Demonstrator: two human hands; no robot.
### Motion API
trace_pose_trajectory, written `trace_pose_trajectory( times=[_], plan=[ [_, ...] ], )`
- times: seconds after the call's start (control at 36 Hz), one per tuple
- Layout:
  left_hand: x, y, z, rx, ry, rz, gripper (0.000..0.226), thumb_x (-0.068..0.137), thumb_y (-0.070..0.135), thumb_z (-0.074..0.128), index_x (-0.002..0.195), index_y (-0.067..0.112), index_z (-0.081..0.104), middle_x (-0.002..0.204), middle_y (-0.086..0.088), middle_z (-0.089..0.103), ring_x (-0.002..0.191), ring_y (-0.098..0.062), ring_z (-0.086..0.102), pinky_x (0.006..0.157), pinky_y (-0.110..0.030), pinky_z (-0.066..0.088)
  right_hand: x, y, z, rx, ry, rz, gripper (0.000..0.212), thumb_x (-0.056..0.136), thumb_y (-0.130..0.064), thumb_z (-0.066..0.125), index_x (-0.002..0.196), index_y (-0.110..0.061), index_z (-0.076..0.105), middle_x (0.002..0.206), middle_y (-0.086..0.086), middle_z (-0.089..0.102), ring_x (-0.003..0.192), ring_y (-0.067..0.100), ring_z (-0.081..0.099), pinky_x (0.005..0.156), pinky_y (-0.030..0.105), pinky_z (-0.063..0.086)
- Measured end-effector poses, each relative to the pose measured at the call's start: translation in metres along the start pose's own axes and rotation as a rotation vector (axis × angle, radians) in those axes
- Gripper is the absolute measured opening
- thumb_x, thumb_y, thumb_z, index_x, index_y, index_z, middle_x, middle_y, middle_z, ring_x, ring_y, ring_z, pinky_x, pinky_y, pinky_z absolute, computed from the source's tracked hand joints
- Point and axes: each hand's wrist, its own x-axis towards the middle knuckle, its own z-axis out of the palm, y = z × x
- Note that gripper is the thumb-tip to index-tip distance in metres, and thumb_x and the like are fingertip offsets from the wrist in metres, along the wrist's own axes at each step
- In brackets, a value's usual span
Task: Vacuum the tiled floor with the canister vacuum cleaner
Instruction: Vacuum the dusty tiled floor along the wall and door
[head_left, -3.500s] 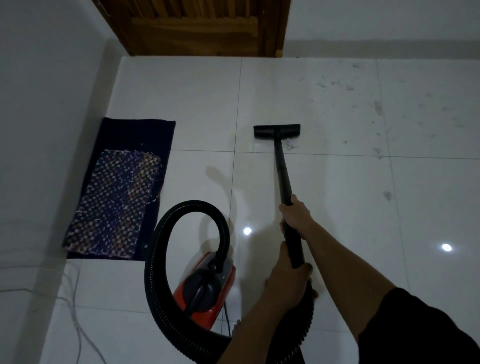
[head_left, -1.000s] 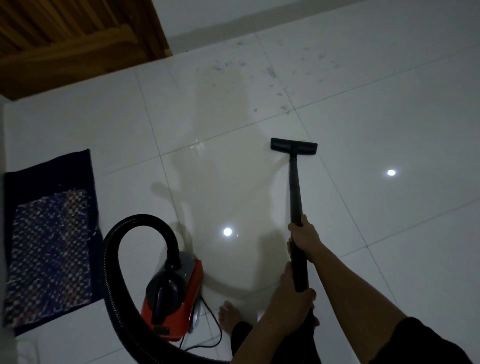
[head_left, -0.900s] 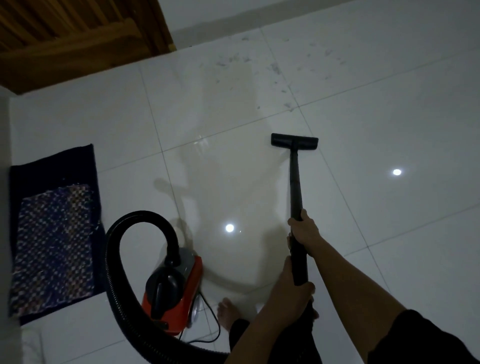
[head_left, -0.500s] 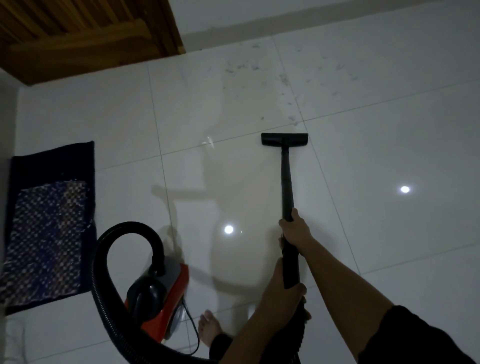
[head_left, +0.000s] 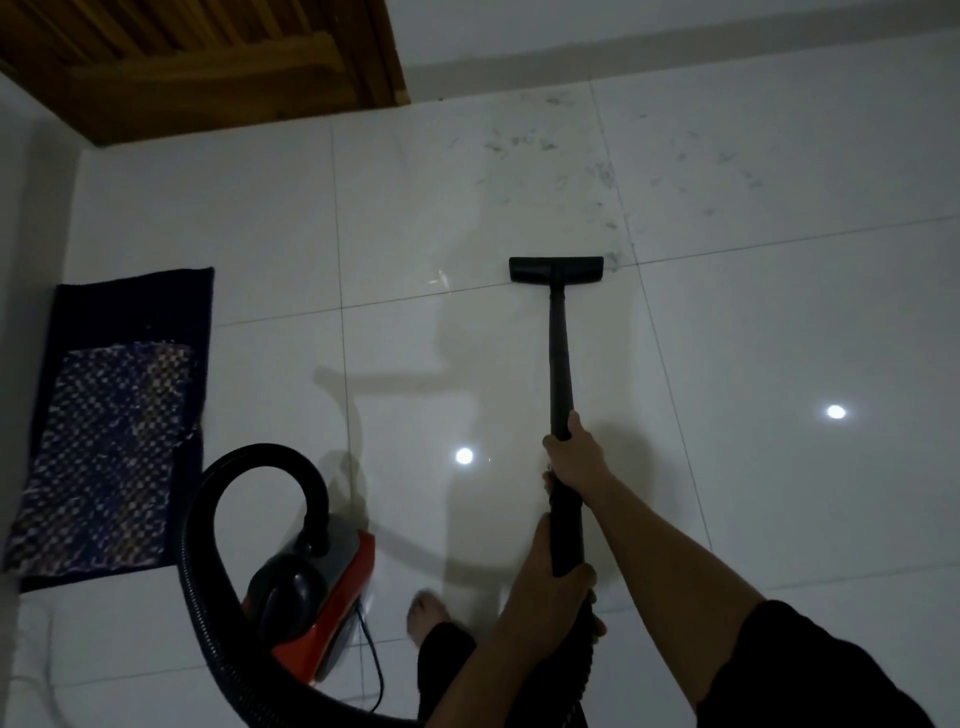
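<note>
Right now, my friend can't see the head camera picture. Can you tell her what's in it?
Two bare hands, right hand ahead of left hand, grip a black vacuum wand whose floor nozzle rests on white tiles beside scattered dust. A red canister vacuum with a looping hose sits beside a dark mat.

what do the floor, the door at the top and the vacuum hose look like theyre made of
Floor: glossy glazed tile, likely ceramic or porcelain; it mirrors the lights and shows grout lines.
Door: warm brown wood with slats, seemingly varnished.
Hose: black ribbed flexible plastic, judging by its ridges and tight curve.
</note>
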Motion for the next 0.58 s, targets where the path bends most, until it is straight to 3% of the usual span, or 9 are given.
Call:
trace_pose_trajectory(
  times=[0.11, 0.28, 0.33, 0.36, 0.39, 0.47, 0.58],
  plan=[
    [0.000, 0.007, -0.013, -0.011, 0.041, 0.001, 0.045, 0.089, -0.005, 0.043, 0.119, 0.030, 0.040, 0.071, -0.009, 0.046, 0.044, -0.009, 0.049, 0.040, -0.016, 0.043, 0.006, -0.012, 0.016, -0.023, -0.021, 0.001, 0.069, 0.097, -0.010, 0.043, 0.155, -0.029, 0.010, 0.089, 0.015, 0.052, 0.048, 0.019, 0.050, 0.035, 0.019, 0.042],
    [0.001, 0.029, -0.047, 0.040, 0.045, 0.015, 0.050, 0.093, -0.003, 0.044, 0.136, 0.020, 0.030, 0.072, 0.000, 0.044, 0.035, -0.001, 0.050, 0.037, -0.008, 0.038, 0.019, -0.042, 0.043, -0.044, -0.021, 0.000, 0.070, 0.098, -0.011, 0.044, 0.155, -0.029, 0.008, 0.097, 0.017, 0.054, 0.049, 0.018, 0.050, 0.033, 0.018, 0.042],
    [-0.005, 0.048, -0.062, 0.060, 0.031, 0.039, 0.048, 0.097, 0.002, 0.041, 0.135, 0.027, 0.024, 0.072, 0.012, 0.028, 0.035, 0.016, 0.047, 0.039, -0.003, 0.038, 0.024, -0.054, 0.053, -0.064, -0.026, -0.006, 0.069, 0.099, -0.012, 0.044, 0.156, -0.028, 0.008, 0.097, 0.018, 0.054, 0.050, 0.018, 0.051, 0.032, 0.017, 0.042],
    [-0.012, 0.064, -0.070, 0.044, 0.032, 0.022, 0.052, 0.098, 0.003, 0.040, 0.143, 0.021, 0.020, 0.072, 0.014, 0.020, 0.035, 0.029, 0.037, 0.043, 0.002, 0.036, 0.025, -0.061, 0.058, -0.074, -0.027, -0.010, 0.069, 0.099, -0.012, 0.044, 0.156, -0.027, 0.008, 0.098, 0.019, 0.054, 0.050, 0.018, 0.051, 0.032, 0.017, 0.041],
    [-0.014, 0.072, -0.078, 0.036, 0.058, 0.024, 0.054, 0.098, 0.003, 0.040, 0.146, 0.016, 0.018, 0.072, 0.014, 0.021, 0.034, 0.032, 0.033, 0.044, 0.004, 0.036, 0.027, -0.068, 0.064, -0.078, -0.025, -0.014, 0.069, 0.099, -0.012, 0.044, 0.156, -0.027, 0.008, 0.099, 0.019, 0.054, 0.050, 0.018, 0.052, 0.032, 0.016, 0.041],
    [0.010, 0.061, -0.095, 0.089, 0.083, 0.021, 0.056, 0.093, -0.001, 0.043, 0.140, 0.024, 0.024, 0.070, 0.003, 0.045, 0.035, 0.005, 0.052, 0.039, -0.007, 0.041, 0.034, -0.085, 0.078, -0.074, -0.021, -0.014, 0.069, 0.098, -0.012, 0.044, 0.156, -0.028, 0.009, 0.100, 0.019, 0.054, 0.050, 0.018, 0.052, 0.033, 0.017, 0.041],
    [0.017, 0.067, -0.121, -0.016, 0.050, 0.007, 0.052, 0.088, 0.000, 0.046, 0.131, 0.027, 0.033, 0.072, -0.006, 0.051, 0.049, -0.011, 0.053, 0.048, -0.026, 0.051, 0.041, -0.105, 0.098, -0.077, -0.015, -0.010, 0.069, 0.098, -0.013, 0.044, 0.155, -0.028, 0.010, 0.098, 0.018, 0.053, 0.049, 0.020, 0.052, 0.033, 0.018, 0.041]
  ],
)
